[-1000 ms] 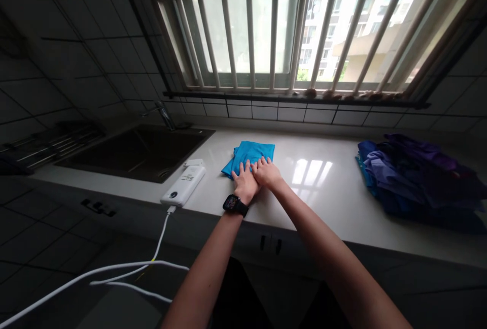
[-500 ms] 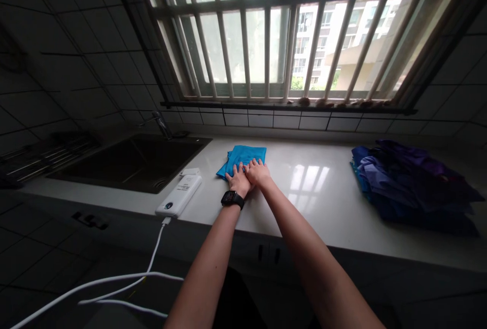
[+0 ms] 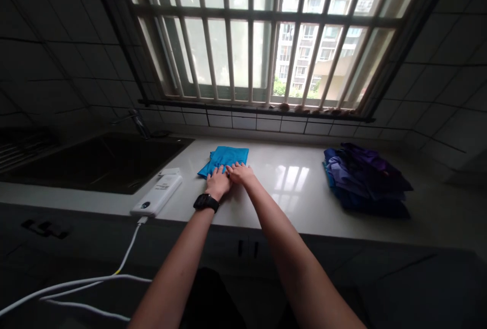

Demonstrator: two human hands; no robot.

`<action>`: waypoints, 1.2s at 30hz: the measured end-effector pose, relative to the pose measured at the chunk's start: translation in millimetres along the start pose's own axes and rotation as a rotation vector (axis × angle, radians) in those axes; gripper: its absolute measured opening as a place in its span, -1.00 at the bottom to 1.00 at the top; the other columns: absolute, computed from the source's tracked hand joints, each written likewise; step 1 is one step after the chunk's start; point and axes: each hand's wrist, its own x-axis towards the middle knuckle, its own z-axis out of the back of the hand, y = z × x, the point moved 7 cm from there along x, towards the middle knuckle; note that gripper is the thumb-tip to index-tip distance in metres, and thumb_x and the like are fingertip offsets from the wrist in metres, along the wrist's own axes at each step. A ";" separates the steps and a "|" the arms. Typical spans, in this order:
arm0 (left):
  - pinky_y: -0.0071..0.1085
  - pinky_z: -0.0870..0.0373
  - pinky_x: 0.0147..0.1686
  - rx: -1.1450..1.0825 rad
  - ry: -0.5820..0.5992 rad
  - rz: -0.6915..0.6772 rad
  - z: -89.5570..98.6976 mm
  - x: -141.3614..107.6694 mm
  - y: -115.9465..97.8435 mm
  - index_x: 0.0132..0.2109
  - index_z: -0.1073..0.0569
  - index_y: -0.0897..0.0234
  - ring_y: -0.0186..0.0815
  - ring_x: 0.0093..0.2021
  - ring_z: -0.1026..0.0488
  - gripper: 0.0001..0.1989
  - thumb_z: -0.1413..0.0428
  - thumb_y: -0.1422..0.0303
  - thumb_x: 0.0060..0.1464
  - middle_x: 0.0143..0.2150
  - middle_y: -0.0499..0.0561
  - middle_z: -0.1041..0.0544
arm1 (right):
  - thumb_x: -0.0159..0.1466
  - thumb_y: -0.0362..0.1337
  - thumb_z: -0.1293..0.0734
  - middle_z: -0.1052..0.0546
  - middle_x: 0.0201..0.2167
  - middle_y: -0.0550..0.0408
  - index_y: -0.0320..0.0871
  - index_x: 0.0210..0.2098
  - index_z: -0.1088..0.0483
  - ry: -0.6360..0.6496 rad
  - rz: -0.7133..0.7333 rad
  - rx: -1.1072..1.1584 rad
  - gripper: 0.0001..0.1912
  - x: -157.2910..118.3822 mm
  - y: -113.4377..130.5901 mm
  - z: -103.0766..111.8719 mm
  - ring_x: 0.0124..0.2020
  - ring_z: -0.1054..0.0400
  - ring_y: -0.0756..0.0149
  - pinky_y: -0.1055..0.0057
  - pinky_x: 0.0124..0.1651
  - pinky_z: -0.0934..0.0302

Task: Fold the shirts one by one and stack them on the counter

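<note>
A folded bright blue cloth [image 3: 231,155] lies on the white countertop, with one loose corner poking out on its left. My left hand [image 3: 218,183], with a black watch on the wrist, rests on the cloth's near edge, fingers stretched out. Beside it, my right hand [image 3: 240,172] touches the same near edge with its fingers extended and palm down. The two hands meet at the fingers and cover part of that edge. Neither appears to grip the fabric.
On the right sits a pile of purple and blue fabric [image 3: 365,182]. A white power bank [image 3: 158,194] with a white cable [image 3: 131,250] lies left of my hands. Further left is a dark sink [image 3: 95,166] with a faucet [image 3: 140,123]. A barred window [image 3: 251,39] rises behind.
My view has turned to the right, so everything shifts left in the picture. Both hands have slid slightly towards me, down to the cloth's near edge.
</note>
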 end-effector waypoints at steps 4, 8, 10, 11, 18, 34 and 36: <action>0.16 -0.14 0.41 -0.033 -0.013 -0.001 0.7 7.4 8.4 0.48 -0.27 0.23 0.09 0.53 -0.09 -0.37 0.19 0.16 0.39 0.55 0.23 -0.18 | 0.53 -0.19 -0.07 0.02 0.58 -0.14 -0.11 0.53 -0.06 -0.053 0.022 0.101 -0.39 -28.1 1.2 17.0 0.58 0.17 -0.05 -0.23 0.49 0.07; 0.22 -0.14 0.40 -0.057 -0.011 0.027 7.4 7.1 5.5 0.49 -0.27 0.22 0.16 0.53 -0.09 -0.31 0.18 0.02 0.37 0.56 0.24 -0.14 | 0.53 -0.07 -0.09 -0.13 0.54 -0.14 -0.17 0.53 -0.06 -0.293 0.031 0.129 -0.35 -101.3 -46.9 59.5 0.54 0.01 0.06 0.01 0.50 0.01; 0.24 -0.12 0.40 -0.056 -0.032 -0.005 14.2 2.8 -9.5 0.47 -0.29 0.25 0.20 0.54 -0.07 -0.30 0.11 0.00 0.35 0.56 0.26 -0.12 | 0.49 -0.13 -0.18 -0.33 0.43 -0.18 -0.20 0.42 -0.26 -0.438 -0.067 0.079 -0.42 -147.6 -99.7 94.0 0.40 -0.25 0.06 0.15 0.42 -0.13; 0.25 -0.10 0.41 -0.058 -0.061 -0.055 18.5 -1.1 -22.5 0.46 -0.31 0.25 0.20 0.54 -0.06 -0.32 0.07 0.02 0.33 0.56 0.25 -0.12 | 0.47 -0.18 -0.19 -0.41 0.35 -0.18 -0.18 0.34 -0.37 -0.518 -0.151 0.047 -0.49 -171.7 -131.0 113.7 0.30 -0.36 0.07 0.18 0.36 -0.20; 0.10 -0.12 0.44 -0.180 -0.479 -0.624 33.6 -58.3 -134.0 0.11 -0.53 0.27 0.00 0.25 -0.47 -0.66 0.00 0.31 0.29 0.20 0.24 -0.57 | 0.31 -0.08 -0.40 -0.50 0.11 -0.30 -0.26 0.16 -0.47 -0.783 -0.923 -0.126 -0.47 -306.0 -312.8 183.3 0.16 -0.44 -0.04 0.21 0.23 -0.27; -0.05 -0.29 0.26 -0.125 -0.472 -0.664 16.8 -71.6 -142.0 -0.14 -0.50 0.21 -0.08 -0.04 -0.55 -0.80 0.01 0.47 0.23 -0.12 0.14 -0.62 | 0.39 0.02 -0.26 -0.55 -0.36 0.01 -0.06 -0.35 -0.35 -1.124 -0.402 0.168 -0.68 -268.8 -260.4 269.5 -0.25 -0.43 0.14 0.23 -0.08 -0.32; -0.06 -0.29 0.27 -0.128 -0.479 -0.665 16.7 -71.5 -141.4 -0.14 -0.50 0.21 -0.08 -0.03 -0.56 -0.81 0.00 0.46 0.24 -0.13 0.14 -0.62 | 0.41 0.06 -0.25 -0.52 -0.38 0.06 -0.08 -0.32 -0.36 -1.127 -0.243 0.157 -0.64 -250.2 -229.7 292.2 -0.28 -0.41 0.20 0.27 -0.12 -0.32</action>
